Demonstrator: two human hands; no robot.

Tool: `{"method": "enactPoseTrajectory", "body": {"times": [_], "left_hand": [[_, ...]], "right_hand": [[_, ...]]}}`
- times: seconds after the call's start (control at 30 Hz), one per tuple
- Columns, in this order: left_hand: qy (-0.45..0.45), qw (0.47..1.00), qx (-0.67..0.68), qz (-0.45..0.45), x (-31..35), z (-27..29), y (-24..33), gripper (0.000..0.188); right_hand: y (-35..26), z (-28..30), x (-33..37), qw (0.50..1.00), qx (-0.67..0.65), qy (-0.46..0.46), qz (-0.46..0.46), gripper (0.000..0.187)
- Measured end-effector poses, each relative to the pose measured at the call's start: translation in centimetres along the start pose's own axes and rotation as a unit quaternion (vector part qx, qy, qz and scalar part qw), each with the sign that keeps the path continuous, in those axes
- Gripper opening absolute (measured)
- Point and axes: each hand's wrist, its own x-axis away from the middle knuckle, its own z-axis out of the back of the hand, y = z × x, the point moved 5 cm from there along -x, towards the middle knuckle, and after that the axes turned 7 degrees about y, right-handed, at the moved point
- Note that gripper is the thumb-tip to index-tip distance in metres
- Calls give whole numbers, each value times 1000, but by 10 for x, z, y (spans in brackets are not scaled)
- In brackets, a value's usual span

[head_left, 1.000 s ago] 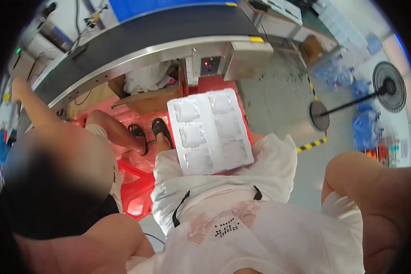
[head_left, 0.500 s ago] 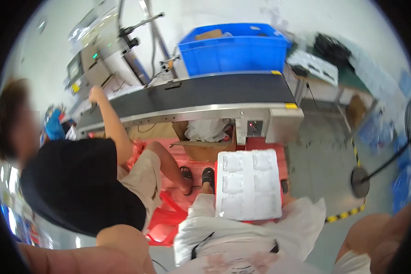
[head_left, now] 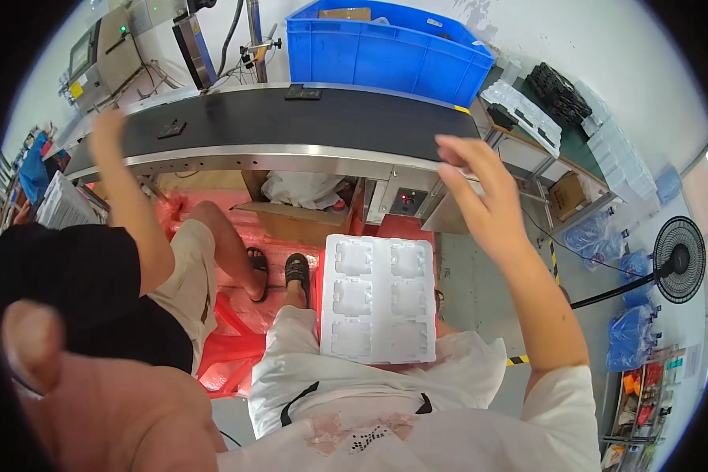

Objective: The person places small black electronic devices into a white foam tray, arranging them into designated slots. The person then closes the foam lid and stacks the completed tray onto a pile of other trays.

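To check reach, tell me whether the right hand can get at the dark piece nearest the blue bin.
Probably yes. The right hand looks open and empty near the right end of the belt; nothing seems to block the way to the dark piece, though that likely means stretching left.

White six-pocket tray [head_left: 381,303] face up at the lap [head_left: 291,358], two dark flat pieces [head_left: 303,93] on the black belt [head_left: 377,126]

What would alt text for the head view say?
The person's right hand, open with nothing visible in it, hovers near a black belt bearing two dark pieces. Between the legs lies a white six-pocket tray; the left hand is blurred at lower left. A co-worker is at left.
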Motion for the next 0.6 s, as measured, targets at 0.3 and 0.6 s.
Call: {"method": "enactPoseTrajectory", "body": {"times": [0.3, 0.6], "left_hand": [[-174, 943, -181, 218, 123, -72, -203, 28], [-356, 845, -398, 21, 186, -78, -380, 44]], "right_hand": [[163, -166, -125, 968, 167, -172, -75, 60], [236, -189, -164, 934, 219, -262, -103, 49]]}}
